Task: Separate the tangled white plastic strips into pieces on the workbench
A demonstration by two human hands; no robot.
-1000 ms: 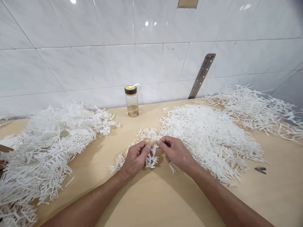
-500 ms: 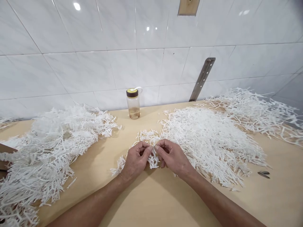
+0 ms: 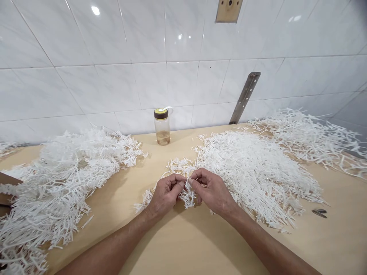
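My left hand [image 3: 168, 193] and my right hand [image 3: 212, 191] meet fingertip to fingertip over the table. Each pinches, thumb against forefinger, a small branched white plastic piece [image 3: 188, 196] that hangs down between them. Its upper part is mostly covered by my fingers. Right behind my hands lie loose white branched bits [image 3: 180, 165], and some more [image 3: 142, 202] show left of my left wrist. A large heap of thin white branched pieces [image 3: 252, 168] spreads just beyond my right hand.
Another white heap [image 3: 71, 172] covers the left side, and looser white strands [image 3: 312, 137] lie at the far right. A bottle [image 3: 162, 128] with some liquid stands near the tiled wall [image 3: 114, 88]. A metal bracket [image 3: 245, 99] rises there. Small dark snips [image 3: 319, 213] lie right.
Both hands stay together in nearly the same place, still pinching. The white piece between them hangs slightly lower and has turned a little. The whole view has shifted down slightly.
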